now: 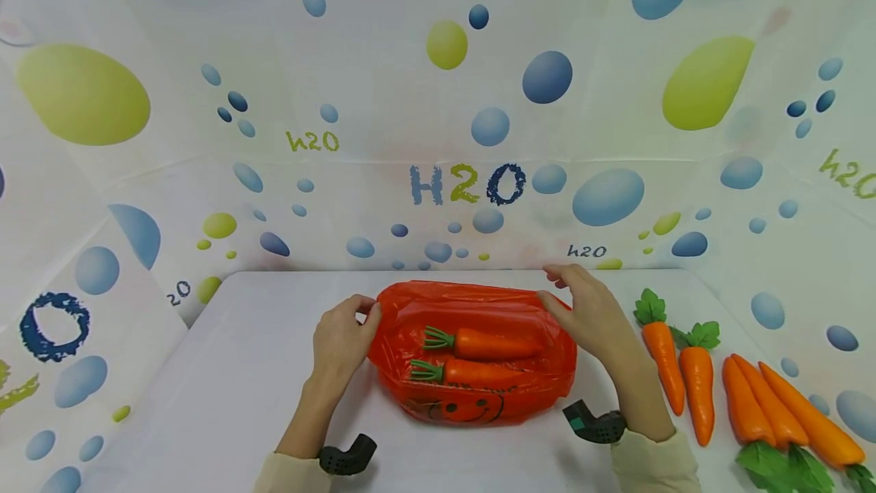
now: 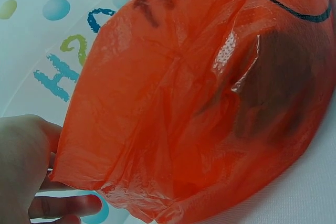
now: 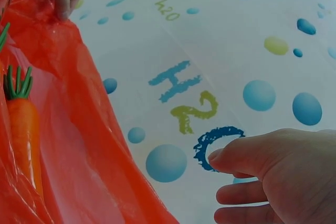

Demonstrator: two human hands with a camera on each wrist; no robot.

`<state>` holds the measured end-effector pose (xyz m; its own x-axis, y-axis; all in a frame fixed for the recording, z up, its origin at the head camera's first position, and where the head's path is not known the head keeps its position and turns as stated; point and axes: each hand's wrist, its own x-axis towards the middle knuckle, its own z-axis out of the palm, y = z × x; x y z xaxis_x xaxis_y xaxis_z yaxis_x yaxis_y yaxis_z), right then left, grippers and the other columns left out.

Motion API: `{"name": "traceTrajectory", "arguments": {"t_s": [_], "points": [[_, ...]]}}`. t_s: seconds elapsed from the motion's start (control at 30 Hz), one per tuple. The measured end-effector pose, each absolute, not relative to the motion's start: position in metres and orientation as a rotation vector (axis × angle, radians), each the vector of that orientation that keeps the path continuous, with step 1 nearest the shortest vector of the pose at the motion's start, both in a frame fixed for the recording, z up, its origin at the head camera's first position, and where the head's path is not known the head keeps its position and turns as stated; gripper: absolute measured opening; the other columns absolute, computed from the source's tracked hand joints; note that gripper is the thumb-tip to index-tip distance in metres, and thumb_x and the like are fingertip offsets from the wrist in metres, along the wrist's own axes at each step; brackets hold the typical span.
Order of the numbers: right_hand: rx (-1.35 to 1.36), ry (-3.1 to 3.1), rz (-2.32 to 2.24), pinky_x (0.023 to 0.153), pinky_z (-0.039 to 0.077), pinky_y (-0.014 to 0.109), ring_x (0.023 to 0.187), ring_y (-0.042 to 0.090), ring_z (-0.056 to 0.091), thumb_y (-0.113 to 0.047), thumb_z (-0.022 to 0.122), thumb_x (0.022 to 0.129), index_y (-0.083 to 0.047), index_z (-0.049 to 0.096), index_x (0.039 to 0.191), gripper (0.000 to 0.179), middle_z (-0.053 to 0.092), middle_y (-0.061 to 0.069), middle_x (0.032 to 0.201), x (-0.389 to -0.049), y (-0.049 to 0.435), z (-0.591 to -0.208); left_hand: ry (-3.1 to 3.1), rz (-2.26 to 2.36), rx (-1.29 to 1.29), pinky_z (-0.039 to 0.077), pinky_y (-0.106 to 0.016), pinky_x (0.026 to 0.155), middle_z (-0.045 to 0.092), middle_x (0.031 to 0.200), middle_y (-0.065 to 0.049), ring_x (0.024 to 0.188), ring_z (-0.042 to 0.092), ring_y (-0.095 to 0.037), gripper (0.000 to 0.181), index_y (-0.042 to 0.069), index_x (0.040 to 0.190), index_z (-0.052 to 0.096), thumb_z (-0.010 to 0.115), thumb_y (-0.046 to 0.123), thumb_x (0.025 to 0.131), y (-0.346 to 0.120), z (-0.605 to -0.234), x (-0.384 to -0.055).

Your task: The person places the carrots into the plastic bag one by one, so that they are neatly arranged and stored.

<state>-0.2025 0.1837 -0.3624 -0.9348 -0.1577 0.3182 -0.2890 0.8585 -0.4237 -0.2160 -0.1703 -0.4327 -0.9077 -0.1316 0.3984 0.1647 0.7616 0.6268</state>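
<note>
A red plastic bag point(image 1: 472, 309) with a black smiling face printed on its front lies on the white table, its mouth spread wide. Two orange carrots with green stem ends are inside, an upper carrot point(image 1: 496, 344) and a lower carrot point(image 1: 482, 373). My left hand point(image 1: 344, 339) pinches the bag's left upper edge between thumb and fingers; in the left wrist view the red film point(image 2: 131, 103) hides part of those fingers. Beside the bag's upper right corner is my right hand point(image 1: 587, 312), its fingers apart and holding nothing; the right wrist view shows a gap between this hand point(image 3: 294, 177) and the film.
On the table's right lie two carrots with leafy tops, one left point(image 1: 664, 364) and one right point(image 1: 698, 394). A bunch of carrots point(image 1: 773, 409) with leaves toward the front lies farther right. Behind the table hangs a white cloth point(image 1: 383, 82) with blue and green drops.
</note>
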Motion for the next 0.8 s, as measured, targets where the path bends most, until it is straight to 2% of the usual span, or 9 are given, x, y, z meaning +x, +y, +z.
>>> {"name": "traceTrajectory", "arguments": {"t_s": [0.8], "points": [[0.282, -2.788, 0.691, 0.094, 0.055, 0.055, 0.114, 0.035, 0.06, -0.024, 0.063, 0.096, -0.006, 0.052, 0.141, 0.05, 0.062, 0.016, 0.128, -0.2045, 0.1904, -0.365, -2.537, -0.957, -0.037, 0.055, -0.029, 0.061, 0.076, 0.091, -0.007, 0.069, 0.063, -0.02, 0.021, 0.009, 0.101, 0.074, 0.061, 0.023, 0.094, -0.1702, -0.4337, -0.2166]]}}
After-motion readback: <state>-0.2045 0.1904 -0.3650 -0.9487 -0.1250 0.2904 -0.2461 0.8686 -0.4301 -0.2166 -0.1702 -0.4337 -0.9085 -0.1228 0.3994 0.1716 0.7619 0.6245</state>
